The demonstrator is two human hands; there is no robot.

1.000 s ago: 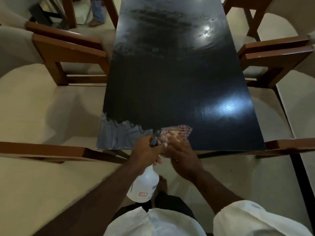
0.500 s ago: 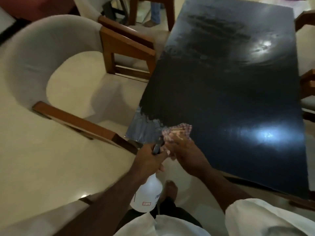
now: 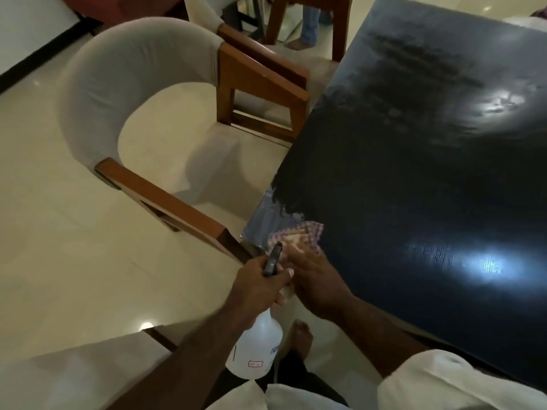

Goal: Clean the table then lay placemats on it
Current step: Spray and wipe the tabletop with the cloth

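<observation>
Fingers of my left hand (image 3: 260,287) are curled round the neck of the spray bottle (image 3: 257,353), thumb on top beside its dark trigger head (image 3: 273,258), which points at the near left corner of the table (image 3: 414,187). The bottle hangs off the table, below its near edge, base tilted back toward me. Its body is white and translucent, with a small red-bordered label and some blue print too small to read. Whether any liquid is inside I cannot tell, since the plastic looks evenly pale in this dim light.

My right hand (image 3: 313,282) lies just beside the left, reaching over the table's near edge, fingers stretched out flat and pressing on the cloth (image 3: 299,236). The cloth is a pinkish checked rag, bunched up on the table at that same near left corner, partly under my fingertips.

The table is long, black and glossy. Two bright patches of reflected light sit on it, one close to the near edge to the right of the cloth and one toward the far end. Beside the cloth the corner shows a pale bluish-grey patch with a ragged border, and hazy streaks cross the far half.

Left of the table stands a chair (image 3: 133,93) with a rounded grey back and wooden arms, one arm ending just beside the table's corner. Below the near edge my bare foot (image 3: 302,335) rests on the pale floor (image 3: 59,232).
</observation>
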